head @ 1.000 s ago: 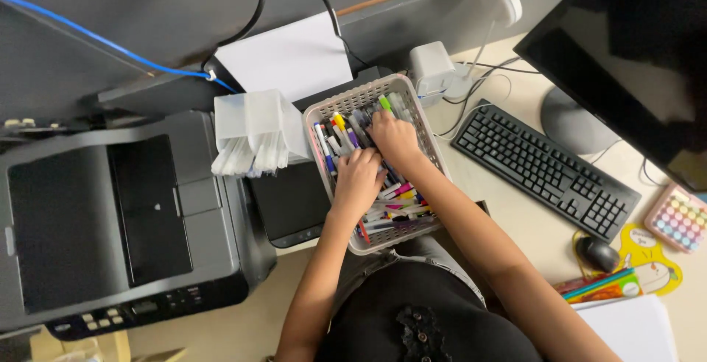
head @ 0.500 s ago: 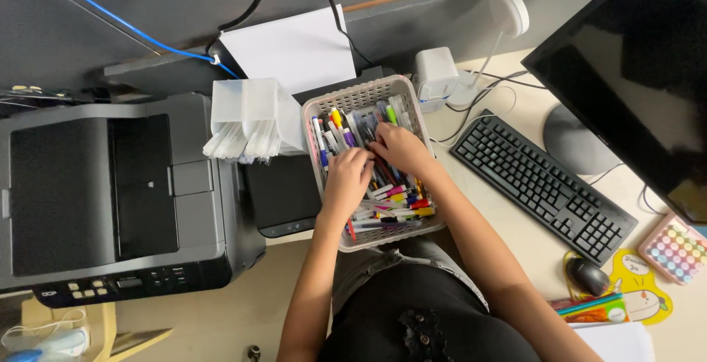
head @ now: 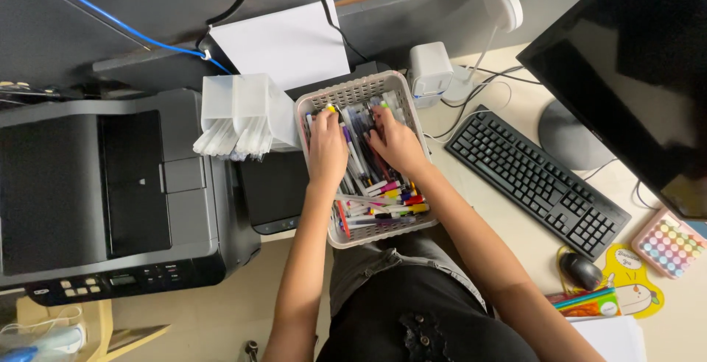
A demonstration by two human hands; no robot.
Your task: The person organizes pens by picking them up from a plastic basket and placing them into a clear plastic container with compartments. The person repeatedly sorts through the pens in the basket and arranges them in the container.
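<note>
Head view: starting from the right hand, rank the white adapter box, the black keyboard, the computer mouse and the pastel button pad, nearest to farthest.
Measured from the right hand in the basket:
1. White adapter box, just beyond the basket's far right corner.
2. Black keyboard, to the right.
3. Computer mouse, right and nearer the person.
4. Pastel button pad, at the far right edge.

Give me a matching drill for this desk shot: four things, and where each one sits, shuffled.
Things:
1. basket of pens
2. printer
3. keyboard
4. mouse

Places:
A. far left of the desk
B. on the yellow pad, lower right
C. under both hands, centre
D. in front of the dark monitor

Pairs: 1-C, 2-A, 3-D, 4-B
</note>
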